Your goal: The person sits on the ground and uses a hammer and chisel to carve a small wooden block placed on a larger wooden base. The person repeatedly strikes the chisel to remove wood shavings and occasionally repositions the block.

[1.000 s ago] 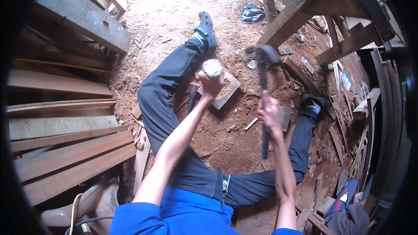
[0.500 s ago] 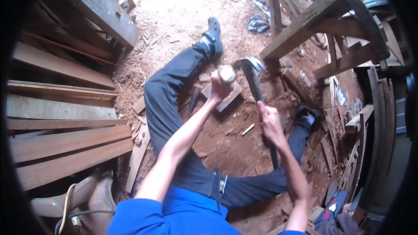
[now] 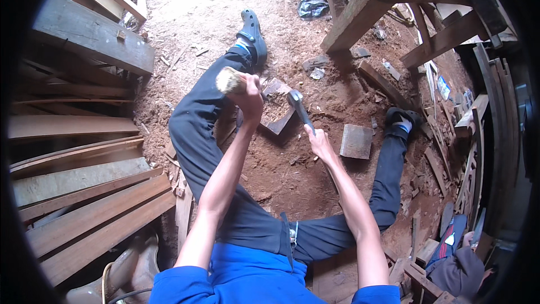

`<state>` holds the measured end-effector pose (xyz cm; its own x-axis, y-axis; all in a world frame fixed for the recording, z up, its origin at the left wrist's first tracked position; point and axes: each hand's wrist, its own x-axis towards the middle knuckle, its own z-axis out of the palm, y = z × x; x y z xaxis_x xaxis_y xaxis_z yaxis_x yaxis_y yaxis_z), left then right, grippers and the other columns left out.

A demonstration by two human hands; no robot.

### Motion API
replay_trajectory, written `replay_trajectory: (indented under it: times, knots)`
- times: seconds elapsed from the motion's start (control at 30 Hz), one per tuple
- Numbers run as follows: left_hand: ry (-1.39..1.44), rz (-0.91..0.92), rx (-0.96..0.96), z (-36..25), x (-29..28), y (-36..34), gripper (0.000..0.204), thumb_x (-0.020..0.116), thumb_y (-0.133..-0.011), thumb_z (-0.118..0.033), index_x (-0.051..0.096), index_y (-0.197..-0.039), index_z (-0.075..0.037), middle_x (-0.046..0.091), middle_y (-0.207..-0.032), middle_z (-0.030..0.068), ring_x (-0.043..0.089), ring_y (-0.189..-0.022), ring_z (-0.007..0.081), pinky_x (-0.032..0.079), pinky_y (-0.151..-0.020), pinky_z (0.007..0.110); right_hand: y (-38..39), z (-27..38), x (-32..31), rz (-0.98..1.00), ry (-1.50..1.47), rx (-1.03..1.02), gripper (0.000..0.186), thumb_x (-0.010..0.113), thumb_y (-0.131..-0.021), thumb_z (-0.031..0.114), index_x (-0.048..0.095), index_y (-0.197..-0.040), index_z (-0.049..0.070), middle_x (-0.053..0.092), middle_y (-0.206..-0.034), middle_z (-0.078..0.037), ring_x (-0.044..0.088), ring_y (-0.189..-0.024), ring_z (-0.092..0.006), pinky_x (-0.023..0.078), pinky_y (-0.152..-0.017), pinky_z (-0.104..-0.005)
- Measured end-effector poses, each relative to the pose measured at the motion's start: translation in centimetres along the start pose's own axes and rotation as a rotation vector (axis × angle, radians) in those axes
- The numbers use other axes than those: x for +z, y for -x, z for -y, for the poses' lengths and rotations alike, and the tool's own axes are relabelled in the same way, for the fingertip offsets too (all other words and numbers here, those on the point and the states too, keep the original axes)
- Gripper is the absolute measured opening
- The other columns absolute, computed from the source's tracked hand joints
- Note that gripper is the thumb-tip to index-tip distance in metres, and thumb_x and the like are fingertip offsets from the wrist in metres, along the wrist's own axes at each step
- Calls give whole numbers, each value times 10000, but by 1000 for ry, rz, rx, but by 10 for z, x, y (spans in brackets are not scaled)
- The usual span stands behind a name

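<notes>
My left hand (image 3: 247, 101), in front of my bent left leg, is closed round a thick handle with a pale, frayed round end (image 3: 228, 80). A short dark part shows beyond my fingers; the rest is hidden. To its right, my right hand (image 3: 319, 143) grips the dark handle of a claw hammer (image 3: 295, 98), whose metal head points up and left toward my left hand. The two tools look apart. Below and between them a dark-sided wooden block (image 3: 278, 123) lies on the dirt. A squarish wooden block (image 3: 355, 142) rests right of my right hand.
Stacked planks (image 3: 84, 126) and a thick grey beam (image 3: 93, 34) line the left side. A timber frame (image 3: 360, 14) stands at the upper right. Wood scraps lie over the reddish ground (image 3: 264, 191). Cloth (image 3: 458, 270) lies at the lower right.
My left hand has moved left with the handle, tilting its pale end leftward. The hammer has swung down and left. The squarish block on the right has come into sight.
</notes>
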<state>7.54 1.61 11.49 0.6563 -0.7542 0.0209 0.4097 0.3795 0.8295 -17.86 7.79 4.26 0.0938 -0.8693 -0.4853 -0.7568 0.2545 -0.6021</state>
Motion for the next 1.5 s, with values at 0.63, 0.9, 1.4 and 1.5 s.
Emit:
replay_trajectory:
  times: [0.63, 0.9, 1.4, 1.5]
  knots:
    - [-473, -29, 19, 88, -57, 28, 312, 676, -798, -40, 501, -1046, 33, 567, -915, 94, 574, -874, 217, 445, -860, 366, 50, 18, -32, 90, -598, 324, 613, 495, -915, 648, 442, -628, 109, 417, -500, 41, 383, -375, -59, 308, -351, -239]
    - [-721, -137, 233, 78, -38, 33, 338, 634, -864, -177, 496, -1099, 22, 608, -926, 85, 576, -944, 217, 396, -942, 389, 135, 108, -149, -55, -790, -83, 590, 407, -950, 645, 458, -674, 126, 388, -476, 76, 347, -336, -18, 245, -289, -175]
    - [-672, 373, 589, 17, 17, 36, 95, 619, -753, -24, 555, -699, -68, 582, -620, 36, 589, -577, 178, 419, -526, 337, 101, 162, -144, 92, -262, -38, 577, 494, -928, 633, 410, -655, 132, 345, -472, 80, 320, -358, -43, 251, -324, -227]
    - [-920, 365, 438, 23, 10, 36, 57, 642, -766, -37, 592, -743, -50, 614, -643, 25, 601, -584, 166, 433, -535, 316, 105, 148, -146, 14, -454, 69, 609, 480, -904, 686, 411, -659, 133, 343, -474, 83, 309, -346, -34, 232, -318, -214]
